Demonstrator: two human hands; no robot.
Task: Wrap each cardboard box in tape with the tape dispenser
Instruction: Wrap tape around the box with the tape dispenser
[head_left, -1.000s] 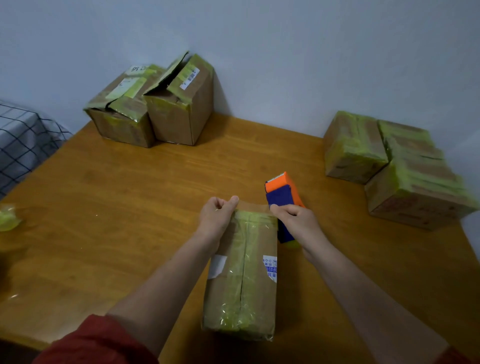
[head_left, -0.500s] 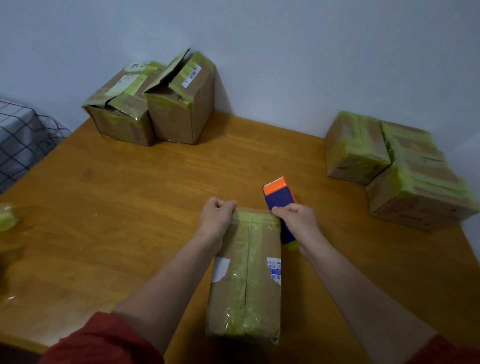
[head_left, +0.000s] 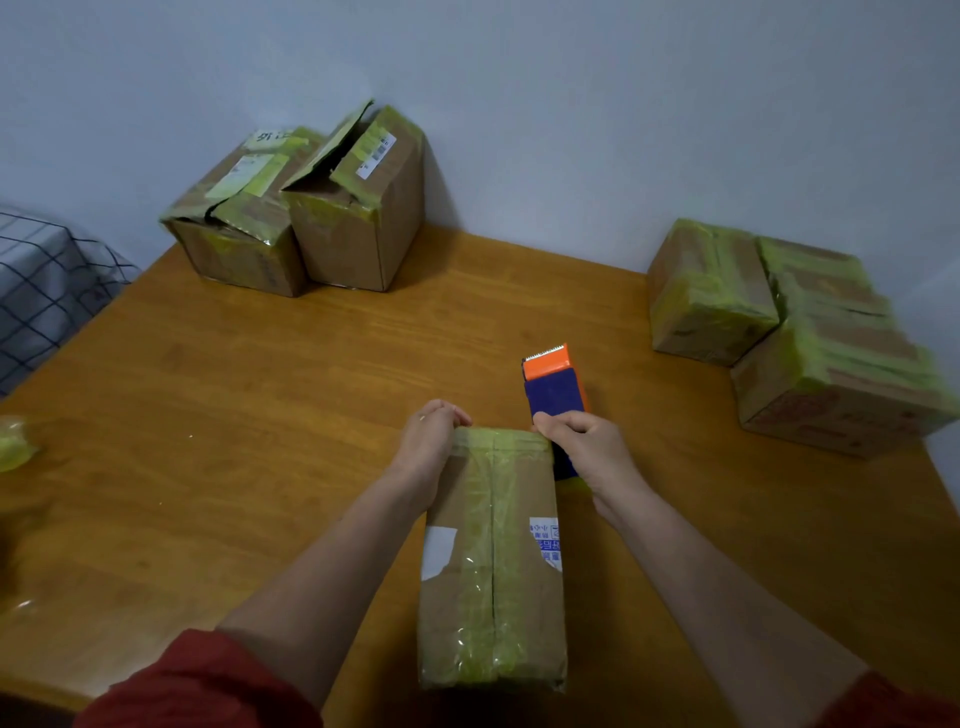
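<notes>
**Two hands at the far end of a long box, dispenser held alongside**

Left hand (head_left: 434, 431): fingers curled over the far-left corner of the cardboard box (head_left: 493, 561), gripping it and pinning it down. Right hand (head_left: 582, 447): fingers wrapped round the blue body of the tape dispenser (head_left: 553, 387), which sits just beside the far-right corner with its orange toothed head pointing away from the person.

The box lies flat and lengthwise on the bench (head_left: 260, 415), between the forearms. Greenish tape runs down its centre seam and over both ends.

Handling, as judged: the corrugated card should be stiff at edges and corners but give way along the flap seam. The box is probably light enough to turn with one hand. The taped bands look glossy and likely slick, so bare card at the corners offers the surest hold. The dispenser is rigid plastic and is best held by the blue body, well clear of the serrated blade.

Farther out, at the back left, two open-flapped boxes (head_left: 363, 208) stand touching each other against the wall. At the right is a cluster of taped boxes (head_left: 706, 291), thickly banded in green. A wad of tape (head_left: 13, 447) lies at the bench's left edge, and a checked cloth (head_left: 47, 280) shows beyond it.
</notes>
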